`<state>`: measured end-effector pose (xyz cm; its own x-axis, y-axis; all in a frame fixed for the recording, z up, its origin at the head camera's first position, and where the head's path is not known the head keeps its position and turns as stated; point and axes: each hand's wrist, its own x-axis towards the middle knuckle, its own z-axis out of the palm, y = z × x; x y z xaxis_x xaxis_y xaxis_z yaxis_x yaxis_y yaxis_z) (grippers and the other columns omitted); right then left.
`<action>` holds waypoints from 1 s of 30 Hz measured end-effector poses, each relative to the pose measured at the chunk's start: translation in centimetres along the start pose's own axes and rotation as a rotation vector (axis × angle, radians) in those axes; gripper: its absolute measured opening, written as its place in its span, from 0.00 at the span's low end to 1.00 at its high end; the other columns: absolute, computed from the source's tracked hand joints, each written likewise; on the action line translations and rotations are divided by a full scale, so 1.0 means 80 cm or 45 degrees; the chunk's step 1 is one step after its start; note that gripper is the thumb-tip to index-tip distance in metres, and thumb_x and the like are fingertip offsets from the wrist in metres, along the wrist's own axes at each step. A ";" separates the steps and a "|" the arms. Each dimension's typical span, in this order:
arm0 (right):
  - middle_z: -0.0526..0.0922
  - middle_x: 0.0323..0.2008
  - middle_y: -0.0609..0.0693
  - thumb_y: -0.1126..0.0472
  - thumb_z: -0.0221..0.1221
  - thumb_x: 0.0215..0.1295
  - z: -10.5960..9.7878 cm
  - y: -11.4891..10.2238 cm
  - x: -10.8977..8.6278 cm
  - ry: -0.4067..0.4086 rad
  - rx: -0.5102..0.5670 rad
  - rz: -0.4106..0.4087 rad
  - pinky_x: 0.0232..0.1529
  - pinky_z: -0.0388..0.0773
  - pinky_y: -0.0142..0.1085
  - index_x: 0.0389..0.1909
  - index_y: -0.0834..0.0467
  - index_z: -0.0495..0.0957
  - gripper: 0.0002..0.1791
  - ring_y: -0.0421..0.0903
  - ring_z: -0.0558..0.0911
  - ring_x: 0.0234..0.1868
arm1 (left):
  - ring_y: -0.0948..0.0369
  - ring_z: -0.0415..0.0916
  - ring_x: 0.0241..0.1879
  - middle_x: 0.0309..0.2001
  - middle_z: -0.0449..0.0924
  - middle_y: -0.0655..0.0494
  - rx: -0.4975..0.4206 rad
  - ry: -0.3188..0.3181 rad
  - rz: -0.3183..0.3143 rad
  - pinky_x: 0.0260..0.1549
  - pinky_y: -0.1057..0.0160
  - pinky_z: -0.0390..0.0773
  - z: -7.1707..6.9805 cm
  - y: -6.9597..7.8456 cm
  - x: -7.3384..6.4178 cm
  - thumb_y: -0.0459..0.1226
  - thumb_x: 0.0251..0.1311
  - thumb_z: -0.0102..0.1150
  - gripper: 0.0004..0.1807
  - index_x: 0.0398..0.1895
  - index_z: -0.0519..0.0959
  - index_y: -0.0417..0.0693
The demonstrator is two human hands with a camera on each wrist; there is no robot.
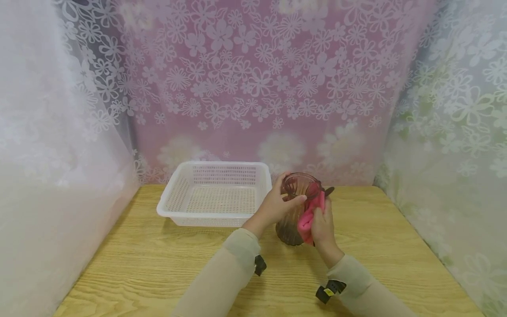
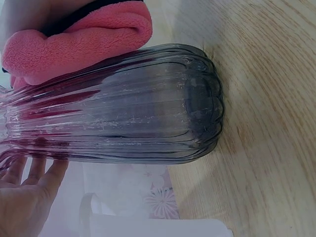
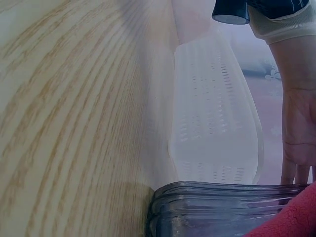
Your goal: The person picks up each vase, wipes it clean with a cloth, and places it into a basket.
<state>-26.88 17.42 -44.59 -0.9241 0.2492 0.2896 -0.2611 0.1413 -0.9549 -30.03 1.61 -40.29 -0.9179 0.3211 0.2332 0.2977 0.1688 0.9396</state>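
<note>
Sleeves [image 1: 219,281], left hand [image 1: 276,203] gripping vase [image 1: 289,229], right hand [image 1: 325,228] holding cloth [image 1: 306,224], basket rim [image 1: 214,215] near, table's right edge [image 1: 417,246] farther

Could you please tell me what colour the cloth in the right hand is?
The cloth is pink, seen best in the left wrist view.

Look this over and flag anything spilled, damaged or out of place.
Nothing plainly stands out. The left hand holds the glass vase, the right hand holds the pink cloth against it, and the white basket sits upright. Pale streaks show on the vase; smears or reflections, I cannot tell.
</note>
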 end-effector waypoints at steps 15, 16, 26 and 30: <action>0.70 0.41 0.58 0.65 0.38 0.75 -0.005 0.012 0.005 -0.038 -0.138 0.115 0.38 0.69 0.33 0.65 0.61 0.60 0.20 0.45 0.70 0.37 | 0.50 0.72 0.64 0.71 0.64 0.55 -0.002 0.002 0.007 0.54 0.56 0.78 -0.002 -0.001 0.000 0.56 0.59 0.68 0.46 0.77 0.52 0.77; 0.70 0.42 0.58 0.65 0.38 0.75 -0.005 0.013 0.005 -0.046 -0.139 0.126 0.39 0.69 0.32 0.66 0.61 0.59 0.21 0.45 0.70 0.38 | 0.50 0.71 0.64 0.71 0.64 0.56 -0.002 0.002 0.006 0.54 0.56 0.78 -0.002 -0.001 0.000 0.55 0.59 0.68 0.46 0.77 0.52 0.77; 0.68 0.43 0.56 0.65 0.37 0.74 -0.010 0.018 0.007 -0.068 -0.089 0.248 0.43 0.66 0.34 0.66 0.62 0.59 0.21 0.46 0.68 0.42 | 0.51 0.71 0.65 0.70 0.65 0.57 0.005 0.006 -0.009 0.54 0.55 0.77 0.000 -0.001 0.001 0.55 0.59 0.68 0.46 0.76 0.52 0.79; 0.68 0.45 0.58 0.64 0.37 0.74 -0.011 0.020 0.007 -0.072 -0.097 0.268 0.46 0.64 0.36 0.66 0.62 0.59 0.22 0.48 0.67 0.45 | 0.51 0.70 0.65 0.71 0.65 0.56 0.017 0.001 -0.009 0.55 0.55 0.77 0.000 -0.001 0.001 0.56 0.59 0.68 0.46 0.76 0.51 0.79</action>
<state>-27.54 18.58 -45.88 -0.9707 0.2271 0.0781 -0.0410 0.1640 -0.9856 -30.08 1.64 -40.34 -0.9202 0.3189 0.2271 0.2949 0.1831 0.9378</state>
